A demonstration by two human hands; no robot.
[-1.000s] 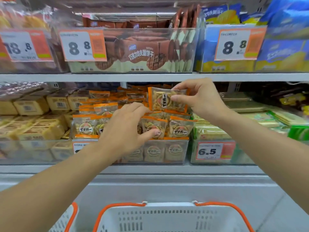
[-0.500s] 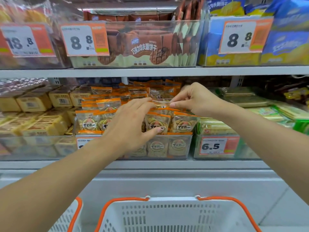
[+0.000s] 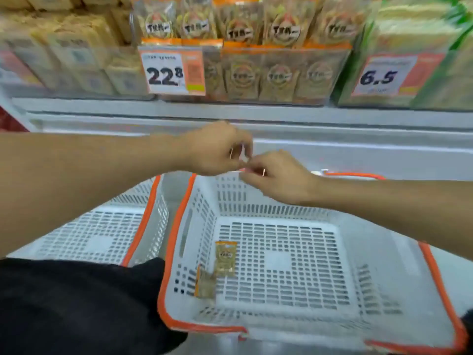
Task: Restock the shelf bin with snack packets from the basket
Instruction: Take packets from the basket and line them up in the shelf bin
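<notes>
Both hands have dropped from the clear shelf bin (image 3: 281,73) and now hover, left hand (image 3: 217,149) and right hand (image 3: 279,178) loosely curled and holding nothing, above the white orange-rimmed basket (image 3: 384,265), where two light, crinkly, slippery orange-topped snack packets (image 3: 225,257) lie near its left wall, best pinched by their sealed edge.

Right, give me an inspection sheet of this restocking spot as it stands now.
Surface: white shelf ledge carries the bins; the floor is hidden.
Job's things: shelf bin packed with snack packets, price tag 22.8; basket holds two packets near its left wall.
Clutter: second white basket at left.
Grippers: left hand and right hand meet above the basket's far rim, fingers curled; nothing clearly held, image blurred.
Cables: nothing seen.
Surroundings: neighbouring bins of yellow packs and green packs, tag 6.5; dark clothing at lower left.
</notes>
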